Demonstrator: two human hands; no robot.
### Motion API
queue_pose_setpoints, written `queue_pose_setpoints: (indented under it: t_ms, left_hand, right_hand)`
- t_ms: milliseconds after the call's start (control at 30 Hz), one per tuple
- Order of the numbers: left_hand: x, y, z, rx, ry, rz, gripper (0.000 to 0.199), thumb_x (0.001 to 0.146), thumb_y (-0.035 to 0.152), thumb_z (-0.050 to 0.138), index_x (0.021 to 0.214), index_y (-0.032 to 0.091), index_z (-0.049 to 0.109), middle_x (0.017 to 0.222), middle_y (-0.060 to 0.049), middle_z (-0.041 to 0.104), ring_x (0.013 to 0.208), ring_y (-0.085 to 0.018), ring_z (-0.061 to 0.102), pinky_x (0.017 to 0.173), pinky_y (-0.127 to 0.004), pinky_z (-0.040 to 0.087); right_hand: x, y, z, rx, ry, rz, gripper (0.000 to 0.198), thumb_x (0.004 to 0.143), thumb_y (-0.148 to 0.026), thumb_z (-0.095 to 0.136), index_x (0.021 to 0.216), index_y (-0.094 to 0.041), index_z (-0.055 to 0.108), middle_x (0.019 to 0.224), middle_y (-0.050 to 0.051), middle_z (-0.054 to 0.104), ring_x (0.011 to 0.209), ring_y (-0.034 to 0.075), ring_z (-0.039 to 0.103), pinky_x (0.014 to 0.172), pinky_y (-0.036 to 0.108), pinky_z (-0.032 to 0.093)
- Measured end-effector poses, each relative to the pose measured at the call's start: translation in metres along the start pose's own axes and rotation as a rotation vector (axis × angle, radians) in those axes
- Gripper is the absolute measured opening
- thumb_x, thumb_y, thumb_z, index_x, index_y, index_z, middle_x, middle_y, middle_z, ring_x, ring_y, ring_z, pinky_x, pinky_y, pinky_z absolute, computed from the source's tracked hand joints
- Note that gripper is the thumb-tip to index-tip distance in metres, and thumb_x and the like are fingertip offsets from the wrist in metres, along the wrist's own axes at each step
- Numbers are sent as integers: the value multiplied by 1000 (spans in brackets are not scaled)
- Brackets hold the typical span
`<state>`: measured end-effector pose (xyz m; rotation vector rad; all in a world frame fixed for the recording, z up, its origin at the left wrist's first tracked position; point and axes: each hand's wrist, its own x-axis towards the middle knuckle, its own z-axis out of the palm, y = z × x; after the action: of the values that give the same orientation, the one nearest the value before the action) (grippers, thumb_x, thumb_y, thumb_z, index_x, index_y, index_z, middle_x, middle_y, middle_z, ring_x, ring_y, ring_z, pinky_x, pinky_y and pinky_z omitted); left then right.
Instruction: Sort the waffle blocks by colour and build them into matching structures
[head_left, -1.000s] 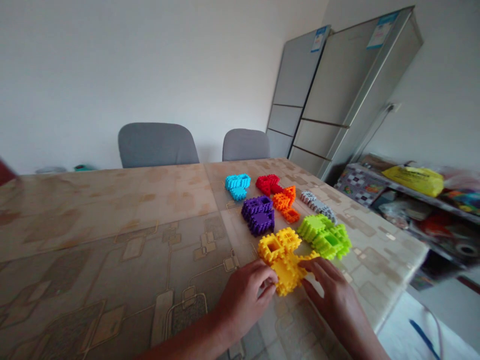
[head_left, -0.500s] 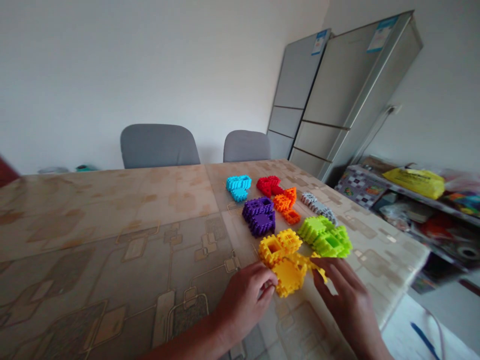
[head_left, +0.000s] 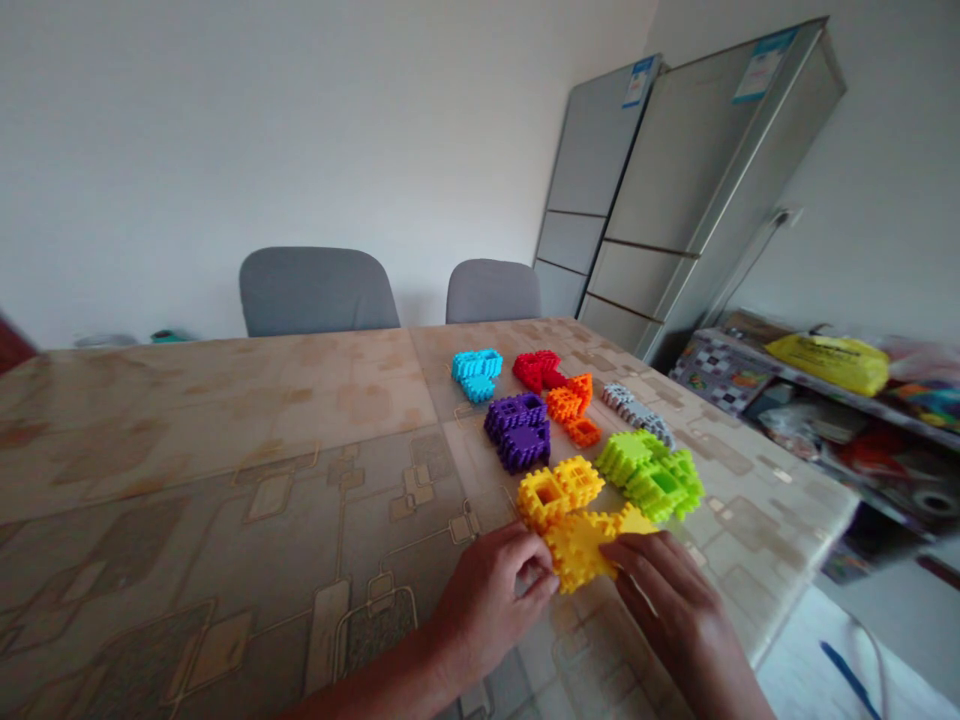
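Yellow toothed building pieces [head_left: 577,550] lie stacked at the near right of the table. My left hand [head_left: 499,575] has its fingers curled against the left edge of this stack, thumb and forefinger closed on it. From the right, my right hand [head_left: 675,595] grips a flat yellow piece [head_left: 634,520] that overlaps the stack's right side; its fingertips partly cover it. Just behind stands another group of yellow pieces [head_left: 551,495], some with square openings. Lime green pieces [head_left: 649,475] sit beyond my right hand, and purple pieces [head_left: 517,430] lie behind the yellow ones.
Farther back lie light blue [head_left: 477,375], red [head_left: 537,370], orange [head_left: 571,405] and grey pieces [head_left: 637,412]. The patterned table [head_left: 225,480] has its right edge near the green pieces. Two grey chairs [head_left: 319,292] stand behind it. A shelf holds a yellow bag [head_left: 829,362].
My right hand has moved slightly left, bringing the flat yellow piece from beside the stack to over its right part. My left hand stays almost where it was.
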<state>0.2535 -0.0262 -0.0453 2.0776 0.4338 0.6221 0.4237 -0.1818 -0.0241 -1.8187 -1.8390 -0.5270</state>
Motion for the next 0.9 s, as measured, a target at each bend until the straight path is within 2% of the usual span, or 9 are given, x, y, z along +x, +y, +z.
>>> queue_pose_setpoints:
  t_ms: [133,267,467,767,900]
  left_hand:
    - [2,1,0,-15,-6,-23,20,71,3,78,75,18,65,75,4,65,68,-12,59,63,-19,39]
    - [4,2,1,-15,-12,-33,17,75,4,76,73,18,66,76,4,66,69,-13,59,62,-19,39]
    - [5,3,0,-12,-24,-22,18,74,2,74,74,18,67,76,4,67,68,-12,59,62,-19,39]
    - [3,10,-3,5,-36,4,14,76,6,75,77,19,70,77,3,69,70,-13,61,64,-20,41]
    - [3,8,0,23,-26,-5,14,78,6,74,77,19,69,78,2,69,69,-13,61,63,-20,40]
  right_hand:
    - [2,-1,-2,-9,24,-28,17,96,-15,57,109,-21,66,97,8,70,85,20,66,76,31,55]
    - [5,-3,-6,-24,40,-51,14,97,-18,58,109,-21,66,96,7,71,84,20,67,75,32,54]
    - [11,-6,-8,9,-26,-58,16,97,-19,58,111,-21,67,97,7,71,82,19,66,72,31,53]
    - [16,-8,-16,3,12,-49,16,98,-16,55,108,-20,68,95,7,72,81,19,66,73,33,50]
    - [17,-11,-14,15,-38,-78,17,96,-18,60,111,-21,67,94,6,72,81,19,66,71,32,50]
